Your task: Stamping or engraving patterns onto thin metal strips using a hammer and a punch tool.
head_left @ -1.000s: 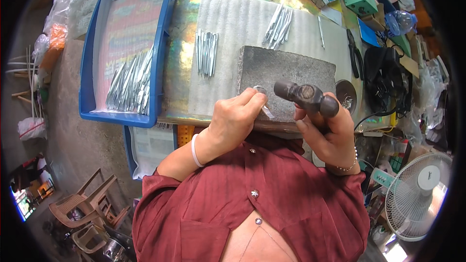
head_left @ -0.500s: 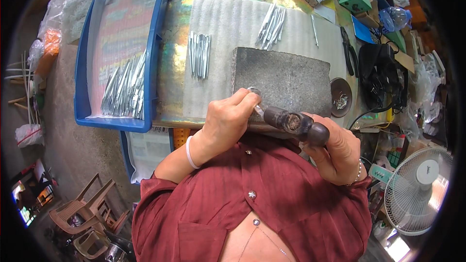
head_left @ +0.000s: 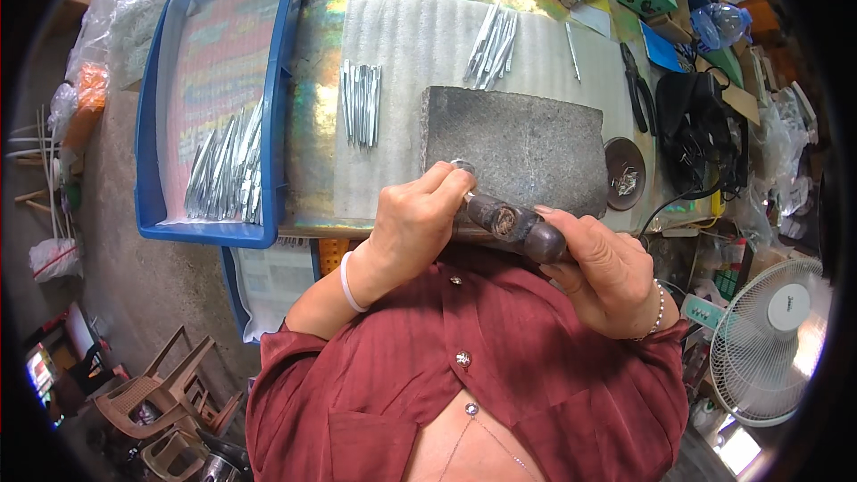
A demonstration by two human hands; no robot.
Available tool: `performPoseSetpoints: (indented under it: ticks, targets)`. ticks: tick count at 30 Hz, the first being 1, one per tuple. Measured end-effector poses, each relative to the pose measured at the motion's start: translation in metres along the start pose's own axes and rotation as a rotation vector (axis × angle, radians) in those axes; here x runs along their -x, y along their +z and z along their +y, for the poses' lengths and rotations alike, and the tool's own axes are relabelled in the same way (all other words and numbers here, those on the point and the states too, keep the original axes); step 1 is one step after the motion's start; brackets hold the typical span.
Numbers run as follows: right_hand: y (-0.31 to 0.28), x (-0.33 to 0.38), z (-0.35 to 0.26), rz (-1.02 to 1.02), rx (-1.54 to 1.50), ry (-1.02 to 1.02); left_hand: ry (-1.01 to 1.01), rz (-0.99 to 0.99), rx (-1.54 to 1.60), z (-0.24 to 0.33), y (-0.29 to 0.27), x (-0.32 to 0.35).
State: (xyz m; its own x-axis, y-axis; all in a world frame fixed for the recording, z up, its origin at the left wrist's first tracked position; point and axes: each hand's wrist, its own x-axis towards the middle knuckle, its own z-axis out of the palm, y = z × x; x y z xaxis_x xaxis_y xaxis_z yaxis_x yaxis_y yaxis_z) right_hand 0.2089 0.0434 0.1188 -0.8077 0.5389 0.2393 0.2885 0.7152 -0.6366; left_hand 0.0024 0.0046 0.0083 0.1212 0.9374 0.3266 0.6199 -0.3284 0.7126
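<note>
My left hand [head_left: 418, 216] is closed in a pinch over the near-left edge of a dark grey stone slab [head_left: 513, 147]. A slim shiny metal piece [head_left: 461, 166] sticks out of its fingertips, mostly hidden by them. My right hand [head_left: 605, 270] is closed on a dark ball-peen hammer [head_left: 543, 241], whose rounded end faces up toward me. The hammer's head lies close by the left fingertips, over the slab's near edge; whether it touches the metal piece I cannot tell. Beyond the slab lies a bundle of thin silvery metal strips [head_left: 491, 46], with another bundle [head_left: 361, 105] to the left.
On the left stands a blue tray [head_left: 279, 80] holding many strips [head_left: 228, 165]. White foam sheet [head_left: 411, 31] covers the table. To the right are a round dish [head_left: 616, 201] with small bits, black-handled pliers [head_left: 636, 89], a black bag [head_left: 701, 129] and a fan [head_left: 768, 339].
My right hand has brought the hammer a little to the left, its head now closer to my left fingers. My left hand stays nearly where it was, still pinching the metal piece.
</note>
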Motion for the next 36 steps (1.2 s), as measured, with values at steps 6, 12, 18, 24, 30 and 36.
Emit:
performPoseSetpoints:
  ticks: [6, 12, 18, 24, 30, 36]
  targets:
    - [-0.002, -0.001, -0.005, 0.071, -0.004, 0.001, 0.055, 0.019, 0.02, -0.001, 0.002, -0.001]
    - [-0.015, 0.004, -0.012, 0.076, 0.204, -0.015, 0.08, 0.047, -0.019, -0.003, 0.004, -0.001]
    - [-0.004, 0.006, -0.011, 0.0, 0.15, 0.042, 0.057, 0.03, 0.003, 0.001, 0.004, 0.002]
    - [-0.053, 0.02, -0.043, 0.14, -0.04, 0.039, 0.078, 0.012, -0.016, 0.001, 0.0, -0.005]
    - [-0.017, -0.001, -0.01, -0.057, 0.101, 0.096, 0.061, 0.004, -0.036, -0.002, 0.0, -0.007]
    - [0.002, 0.004, 0.012, 0.162, 0.04, 0.294, -0.472, -0.096, 0.998, 0.002, -0.026, -0.002]
